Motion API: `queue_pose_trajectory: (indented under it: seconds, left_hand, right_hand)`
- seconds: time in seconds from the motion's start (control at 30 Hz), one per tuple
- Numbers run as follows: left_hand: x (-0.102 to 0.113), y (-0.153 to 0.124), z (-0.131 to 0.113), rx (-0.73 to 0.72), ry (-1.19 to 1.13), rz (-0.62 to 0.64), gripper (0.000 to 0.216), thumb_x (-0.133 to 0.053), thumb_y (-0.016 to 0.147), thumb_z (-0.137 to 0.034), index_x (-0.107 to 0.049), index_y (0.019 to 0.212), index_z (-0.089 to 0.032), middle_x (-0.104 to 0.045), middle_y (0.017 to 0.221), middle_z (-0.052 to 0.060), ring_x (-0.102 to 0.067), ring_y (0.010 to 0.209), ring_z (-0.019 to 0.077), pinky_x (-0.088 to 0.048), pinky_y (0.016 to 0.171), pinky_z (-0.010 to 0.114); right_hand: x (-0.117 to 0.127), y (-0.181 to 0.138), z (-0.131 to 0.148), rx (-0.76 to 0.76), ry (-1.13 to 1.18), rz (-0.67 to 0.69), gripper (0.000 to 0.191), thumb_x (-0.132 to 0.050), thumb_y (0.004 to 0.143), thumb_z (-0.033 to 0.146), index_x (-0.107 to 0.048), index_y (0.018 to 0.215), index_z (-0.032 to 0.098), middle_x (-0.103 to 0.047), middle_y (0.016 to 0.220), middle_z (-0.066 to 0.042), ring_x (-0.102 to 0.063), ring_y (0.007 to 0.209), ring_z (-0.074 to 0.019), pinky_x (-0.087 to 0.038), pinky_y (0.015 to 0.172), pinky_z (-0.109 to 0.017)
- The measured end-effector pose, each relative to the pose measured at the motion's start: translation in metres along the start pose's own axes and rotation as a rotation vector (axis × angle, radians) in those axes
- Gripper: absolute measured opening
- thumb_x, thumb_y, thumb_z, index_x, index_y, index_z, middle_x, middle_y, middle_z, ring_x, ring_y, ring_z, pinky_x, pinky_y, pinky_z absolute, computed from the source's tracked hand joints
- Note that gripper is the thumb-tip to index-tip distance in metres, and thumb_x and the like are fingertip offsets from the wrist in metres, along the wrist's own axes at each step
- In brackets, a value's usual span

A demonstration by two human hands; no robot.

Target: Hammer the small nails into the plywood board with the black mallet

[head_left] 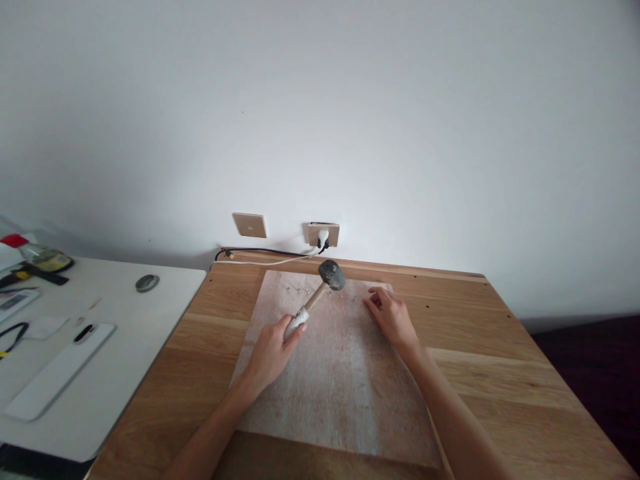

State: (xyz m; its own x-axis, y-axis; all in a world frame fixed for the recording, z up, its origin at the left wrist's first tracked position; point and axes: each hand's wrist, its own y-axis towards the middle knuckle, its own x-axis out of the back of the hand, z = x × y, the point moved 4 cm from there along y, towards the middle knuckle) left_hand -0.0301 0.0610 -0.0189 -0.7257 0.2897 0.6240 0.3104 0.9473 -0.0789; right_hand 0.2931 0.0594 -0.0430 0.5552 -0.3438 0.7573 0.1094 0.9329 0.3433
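Observation:
My left hand (273,350) is closed round the wooden handle of a mallet (320,287) whose dark round head (331,274) is raised over the far part of a pale plywood board (330,380). Several small nails (295,291) stand in a row near the board's far edge, just left of the mallet head. My right hand (393,317) rests on the board at its far right, fingers curled and pinched together near the edge; what they hold, if anything, is too small to make out.
The board lies on a wooden table (500,360) against a white wall with a switch plate (249,225) and a socket with a white plug (323,235). A white table (125,347) at left carries a round disc (147,283), a long white device (60,370) and tools.

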Motion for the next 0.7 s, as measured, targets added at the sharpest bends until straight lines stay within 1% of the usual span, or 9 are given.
queue_pose_trajectory:
  seconds: [0.13,0.2,0.23,0.3,0.4,0.47,0.57,0.7]
  left_hand:
    - [-0.003,0.001,-0.007,-0.012,0.023,0.027,0.043,-0.048,0.100,-0.059,-0.065,0.089,-0.021,-0.064,0.071,0.000,-0.060,0.068,0.0157,-0.031,0.066,0.025]
    - [-0.006,0.002,-0.015,-0.026,0.044,0.055,0.040,-0.049,0.101,-0.057,-0.066,0.093,-0.021,-0.066,0.073,0.000,-0.061,0.068,0.0157,-0.031,0.066,0.024]
    - [-0.008,0.003,-0.020,-0.037,0.059,0.071,0.039,-0.049,0.101,-0.055,-0.066,0.095,-0.021,-0.067,0.073,0.000,-0.062,0.068,0.0157,-0.032,0.066,0.024]
    - [-0.014,0.007,-0.032,-0.063,0.102,0.104,0.036,-0.049,0.103,-0.052,-0.068,0.098,-0.021,-0.068,0.073,0.001,-0.063,0.068,0.0159,-0.031,0.065,0.024]
    - [-0.026,0.013,-0.046,-0.090,0.189,0.160,0.034,-0.051,0.104,-0.049,-0.070,0.103,-0.021,-0.071,0.075,0.003,-0.066,0.071,0.0177,-0.030,0.064,0.025]
    - [-0.034,0.015,-0.051,-0.094,0.244,0.196,0.033,-0.052,0.104,-0.048,-0.070,0.106,-0.021,-0.074,0.080,0.005,-0.070,0.077,0.0201,-0.031,0.064,0.025]
    - [-0.043,0.015,-0.053,-0.090,0.291,0.209,0.033,-0.052,0.104,-0.048,-0.071,0.108,-0.021,-0.076,0.086,0.008,-0.073,0.083,0.0227,-0.033,0.065,0.025]
    - [-0.046,0.013,-0.052,-0.083,0.324,0.190,0.035,-0.050,0.104,-0.048,-0.071,0.108,-0.021,-0.077,0.087,0.008,-0.074,0.082,0.0229,-0.035,0.065,0.026]
  right_hand:
    - [0.005,-0.004,0.003,-0.004,0.021,-0.037,0.034,-0.062,0.099,0.045,-0.066,0.120,0.019,-0.078,0.093,-0.009,-0.075,0.081,-0.0236,-0.060,0.079,-0.036]
    - [0.011,-0.009,0.004,-0.011,0.027,-0.069,0.035,-0.059,0.101,0.048,-0.066,0.120,0.019,-0.078,0.098,-0.010,-0.075,0.085,-0.0235,-0.059,0.081,-0.036]
    - [0.015,-0.012,0.004,-0.016,0.028,-0.088,0.033,-0.056,0.103,0.047,-0.066,0.117,0.020,-0.078,0.099,-0.010,-0.075,0.086,-0.0233,-0.058,0.082,-0.035]
    - [0.023,-0.018,0.002,-0.032,0.026,-0.128,0.030,-0.048,0.106,0.043,-0.067,0.104,0.021,-0.077,0.095,-0.010,-0.074,0.085,-0.0228,-0.056,0.081,-0.034]
    - [0.035,-0.027,-0.001,-0.057,0.017,-0.179,0.032,-0.042,0.107,0.038,-0.062,0.088,0.023,-0.074,0.085,-0.009,-0.072,0.079,-0.0220,-0.054,0.076,-0.033]
    - [0.041,-0.034,-0.004,-0.072,0.011,-0.209,0.031,-0.042,0.107,0.037,-0.060,0.086,0.023,-0.074,0.082,-0.009,-0.071,0.077,-0.0222,-0.052,0.075,-0.033]
    - [0.048,-0.043,-0.007,-0.087,0.004,-0.252,0.027,-0.045,0.105,0.037,-0.061,0.088,0.023,-0.074,0.084,-0.010,-0.071,0.080,-0.0234,-0.052,0.075,-0.034]
    - [0.053,-0.052,-0.005,-0.087,0.014,-0.282,0.024,-0.047,0.104,0.038,-0.061,0.090,0.024,-0.074,0.087,-0.011,-0.071,0.081,-0.0239,-0.053,0.076,-0.035]
